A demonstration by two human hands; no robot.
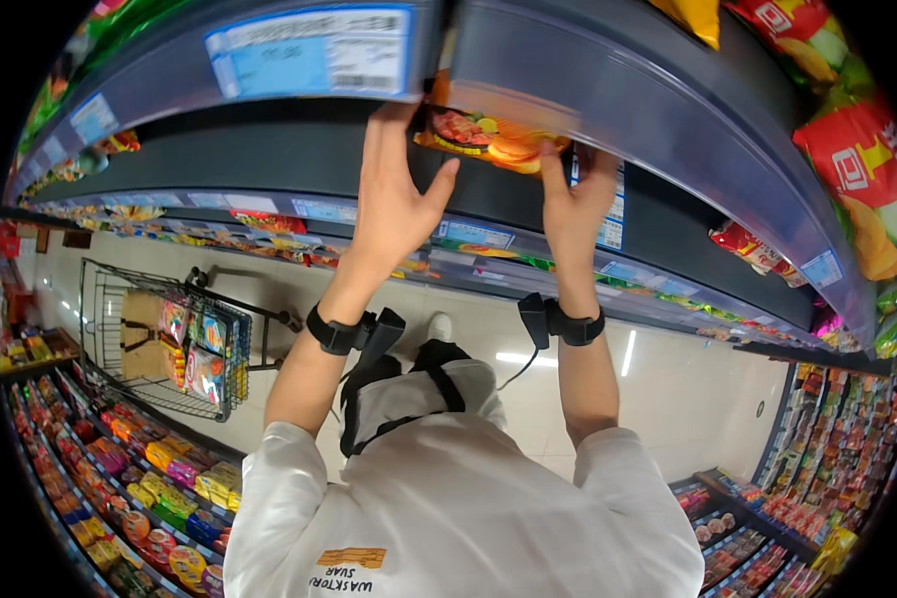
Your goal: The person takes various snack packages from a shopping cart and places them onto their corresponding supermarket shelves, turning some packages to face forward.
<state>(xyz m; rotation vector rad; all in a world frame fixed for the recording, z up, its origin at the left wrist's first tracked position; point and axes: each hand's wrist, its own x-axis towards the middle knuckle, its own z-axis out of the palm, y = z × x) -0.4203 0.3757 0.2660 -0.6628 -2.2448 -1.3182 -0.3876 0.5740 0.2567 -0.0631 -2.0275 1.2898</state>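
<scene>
An orange snack bag [488,140] with food pictured on it lies on the dark shelf [259,149], partly hidden behind the clear shelf-edge strip [608,110]. My right hand [578,199] grips the bag's right end, its thumb pressed on the front. At the bag's left side is my left hand [401,194], its thumb stretched away from the fingers. Those fingers reach up beneath the upper shelf edge, where their tips are hidden. A blue-and-white price label [314,52] sits on that edge. Both wrists wear black straps with small devices.
Red snack bags [852,159] hang close at the upper right. A wire shopping cart [159,339] holding a carton and several packages stands on the tiled floor to the left. Packed shelves [140,478] rise behind me, and more goods [837,448] line the right.
</scene>
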